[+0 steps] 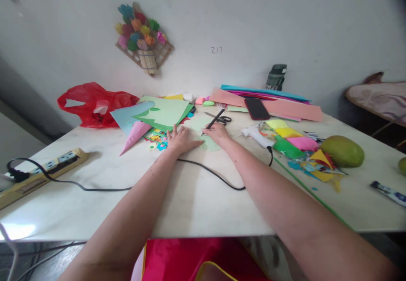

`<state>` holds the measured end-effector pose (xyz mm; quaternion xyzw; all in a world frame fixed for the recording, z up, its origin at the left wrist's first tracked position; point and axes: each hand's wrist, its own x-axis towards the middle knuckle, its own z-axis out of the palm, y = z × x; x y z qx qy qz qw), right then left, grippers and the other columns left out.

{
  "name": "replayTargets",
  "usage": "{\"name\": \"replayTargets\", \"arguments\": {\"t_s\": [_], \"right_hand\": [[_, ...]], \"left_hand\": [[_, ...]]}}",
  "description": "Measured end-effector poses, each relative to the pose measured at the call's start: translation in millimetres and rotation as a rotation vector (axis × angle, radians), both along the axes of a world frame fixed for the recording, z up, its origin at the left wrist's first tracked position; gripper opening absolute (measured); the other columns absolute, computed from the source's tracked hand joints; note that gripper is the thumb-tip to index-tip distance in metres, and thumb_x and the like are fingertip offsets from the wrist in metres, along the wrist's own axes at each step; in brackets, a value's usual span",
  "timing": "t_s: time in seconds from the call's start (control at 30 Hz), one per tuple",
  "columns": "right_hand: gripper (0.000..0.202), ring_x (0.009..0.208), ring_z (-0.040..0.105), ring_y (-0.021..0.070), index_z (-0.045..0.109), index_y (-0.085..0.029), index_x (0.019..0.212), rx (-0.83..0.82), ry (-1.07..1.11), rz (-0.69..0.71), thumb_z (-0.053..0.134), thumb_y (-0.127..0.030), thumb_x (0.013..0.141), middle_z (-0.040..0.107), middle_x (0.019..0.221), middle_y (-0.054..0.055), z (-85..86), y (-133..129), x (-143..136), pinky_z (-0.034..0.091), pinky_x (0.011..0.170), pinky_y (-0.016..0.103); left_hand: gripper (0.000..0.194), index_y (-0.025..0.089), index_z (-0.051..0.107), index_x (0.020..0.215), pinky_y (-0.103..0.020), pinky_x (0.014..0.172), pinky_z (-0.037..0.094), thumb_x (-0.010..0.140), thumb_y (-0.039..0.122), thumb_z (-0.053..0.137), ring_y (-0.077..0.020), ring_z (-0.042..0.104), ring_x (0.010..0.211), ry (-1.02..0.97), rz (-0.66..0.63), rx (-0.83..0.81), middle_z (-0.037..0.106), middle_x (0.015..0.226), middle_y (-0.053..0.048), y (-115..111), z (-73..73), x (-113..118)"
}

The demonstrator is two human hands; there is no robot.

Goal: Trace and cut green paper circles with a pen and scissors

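My right hand (217, 133) is closed around a black pen (216, 117), its tip down at a pale green paper piece (209, 144). To its left, my left hand (180, 139) lies on the table with fingers spread, the thumb reaching the paper's edge. Black-handled scissors (223, 119) lie just beyond the pen. Green paper sheets (165, 111) and a pink paper cone (135, 136) rest left of my left hand, near small coloured cutouts (162, 144).
A white glue gun (257, 134) with a black cable, a phone (256, 109), clay packs (290, 139) and a green mango (342, 151) are on the right. A red bag (95, 103) and a power strip (47, 175) are left. A bottle (276, 78) stands behind.
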<state>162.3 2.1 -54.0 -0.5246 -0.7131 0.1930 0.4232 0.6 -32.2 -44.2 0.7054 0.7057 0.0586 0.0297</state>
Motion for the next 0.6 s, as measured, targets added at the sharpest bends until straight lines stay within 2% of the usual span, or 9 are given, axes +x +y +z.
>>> {"name": "replayTargets", "arguments": {"t_s": [0.6], "right_hand": [[0.014,0.085,0.062,0.0167,0.070,-0.016,0.072,-0.009,-0.024,-0.070,0.063,-0.028,0.071,0.068,0.087,0.007,2.3,0.7,2.1,0.046,0.077,0.025]], "left_hand": [[0.094,0.023,0.030,0.137,-0.054,0.107,-0.002,0.062,0.077,0.039,-0.0298,-0.006,0.135,-0.002,-0.002,0.004,0.021,0.147,-0.001,2.1,-2.7,-1.5]]}}
